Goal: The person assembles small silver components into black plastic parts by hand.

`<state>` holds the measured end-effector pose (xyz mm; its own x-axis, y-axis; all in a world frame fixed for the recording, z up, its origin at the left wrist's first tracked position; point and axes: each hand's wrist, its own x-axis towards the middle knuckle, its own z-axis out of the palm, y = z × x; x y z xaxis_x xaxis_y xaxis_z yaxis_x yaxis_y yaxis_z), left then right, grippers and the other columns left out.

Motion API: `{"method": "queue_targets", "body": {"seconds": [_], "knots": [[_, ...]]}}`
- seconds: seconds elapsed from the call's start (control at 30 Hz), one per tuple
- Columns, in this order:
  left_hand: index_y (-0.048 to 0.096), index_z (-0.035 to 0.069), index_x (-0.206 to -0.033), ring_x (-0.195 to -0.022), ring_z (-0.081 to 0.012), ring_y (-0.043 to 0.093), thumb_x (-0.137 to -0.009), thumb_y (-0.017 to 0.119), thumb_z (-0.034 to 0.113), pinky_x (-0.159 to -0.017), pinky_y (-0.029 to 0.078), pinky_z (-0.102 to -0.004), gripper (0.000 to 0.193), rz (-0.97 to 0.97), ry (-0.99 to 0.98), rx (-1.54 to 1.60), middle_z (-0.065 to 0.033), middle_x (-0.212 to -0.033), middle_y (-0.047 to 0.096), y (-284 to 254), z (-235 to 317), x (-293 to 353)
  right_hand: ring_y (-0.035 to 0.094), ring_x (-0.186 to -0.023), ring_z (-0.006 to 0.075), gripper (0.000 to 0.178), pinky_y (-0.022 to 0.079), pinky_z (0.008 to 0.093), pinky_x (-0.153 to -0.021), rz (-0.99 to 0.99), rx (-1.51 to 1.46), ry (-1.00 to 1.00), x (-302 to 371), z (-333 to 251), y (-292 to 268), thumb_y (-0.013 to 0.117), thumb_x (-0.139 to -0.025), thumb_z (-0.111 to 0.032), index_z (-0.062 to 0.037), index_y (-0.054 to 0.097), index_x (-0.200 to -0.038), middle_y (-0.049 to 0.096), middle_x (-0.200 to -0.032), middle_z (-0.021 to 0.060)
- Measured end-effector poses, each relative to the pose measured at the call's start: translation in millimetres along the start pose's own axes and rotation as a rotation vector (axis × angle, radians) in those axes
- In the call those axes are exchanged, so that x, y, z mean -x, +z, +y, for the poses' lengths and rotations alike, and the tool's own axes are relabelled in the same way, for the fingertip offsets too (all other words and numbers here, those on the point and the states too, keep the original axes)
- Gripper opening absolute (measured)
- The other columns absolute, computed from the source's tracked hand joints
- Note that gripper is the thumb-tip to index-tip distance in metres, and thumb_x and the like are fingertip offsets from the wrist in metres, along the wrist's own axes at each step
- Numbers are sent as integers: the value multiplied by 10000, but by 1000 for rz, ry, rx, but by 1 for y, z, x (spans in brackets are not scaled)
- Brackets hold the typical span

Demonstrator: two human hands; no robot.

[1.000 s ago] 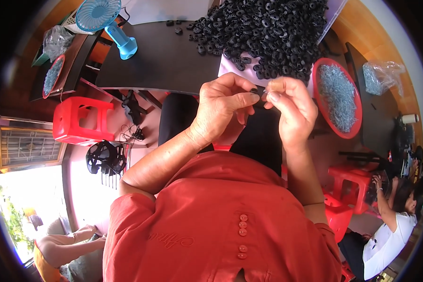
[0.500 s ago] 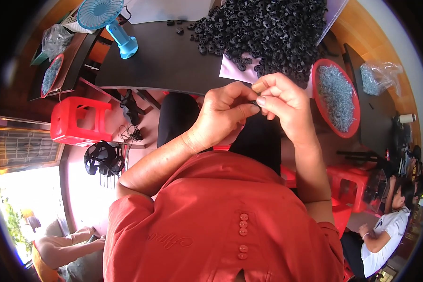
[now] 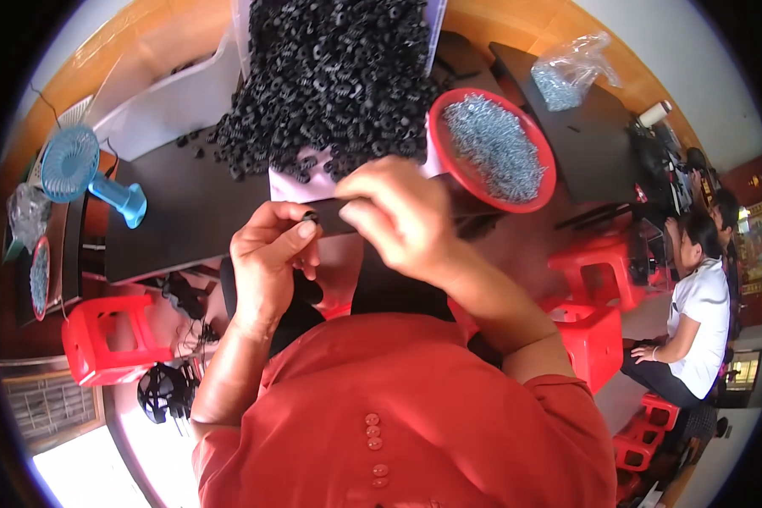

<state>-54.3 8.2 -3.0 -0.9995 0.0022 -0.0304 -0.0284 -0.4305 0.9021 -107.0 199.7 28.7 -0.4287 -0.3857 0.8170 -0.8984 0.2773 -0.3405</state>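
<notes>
Between the thumb and forefinger of my left hand (image 3: 262,254) is a small black plastic part (image 3: 311,217), rounded in shape. My right hand (image 3: 406,229) is off to the right of it, apart from the left hand and smeared by motion. Its fingers are bent, and whether anything is in them does not show. Just beyond both hands a large heap of small black plastic parts (image 3: 339,85) spreads over the table. To the right of my right hand, a red bowl (image 3: 547,178) is full of small silver screws (image 3: 495,148).
A blue fan (image 3: 123,199) stands on the dark table (image 3: 186,207) at left, before a white bin (image 3: 173,102). A clear bag of screws (image 3: 559,89) lies far right. Red stools stand at left (image 3: 114,343) and right (image 3: 597,343). A person in white (image 3: 698,313) sits at right.
My hands, together before, are now apart: the left keeps the small black part, the right has come away from it. The whole view has turned toward the right.
</notes>
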Motion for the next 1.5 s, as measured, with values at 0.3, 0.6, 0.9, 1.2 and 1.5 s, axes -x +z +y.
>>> {"method": "queue_targets", "body": {"seconds": [0.3,0.6,0.9,1.2,1.5], "knots": [[607,-19,-1015,-591,-128,544,-906,634,72,-466,428,-251,145,61,214,14,-72,-859,622,-32,14,-30,654,-805,198,256,495,310,-772,143,685,972,59,242,-300,718,-782,-145,-43,690,-1015,706,-850,79],[633,-19,-992,-539,-143,568,-895,623,21,-507,450,-248,106,157,176,-38,-93,-756,643,-50,14,-26,602,-780,81,133,480,232,-720,332,182,734,36,166,-187,672,-848,5,1,700,-978,685,-867,25],[637,-21,-1001,-606,-107,575,-886,628,-6,-515,459,-230,117,124,205,-245,-59,-751,621,-47,5,-15,642,-696,203,125,499,328,-599,-160,89,258,-25,68,-26,723,-797,-69,-39,673,-907,664,-822,80],[641,-24,-1007,-582,-92,547,-886,627,2,-524,448,-218,124,115,235,-267,-50,-751,619,-52,8,-20,586,-716,247,102,458,366,-656,-283,185,82,5,19,-3,715,-776,-80,-70,618,-805,578,-748,49],[663,-33,-987,-570,-81,547,-866,645,15,-468,411,-197,130,211,204,-338,-54,-756,633,-44,9,-23,647,-636,174,68,506,295,-590,51,212,319,4,64,-89,713,-802,-66,-43,668,-848,676,-752,74]]}}
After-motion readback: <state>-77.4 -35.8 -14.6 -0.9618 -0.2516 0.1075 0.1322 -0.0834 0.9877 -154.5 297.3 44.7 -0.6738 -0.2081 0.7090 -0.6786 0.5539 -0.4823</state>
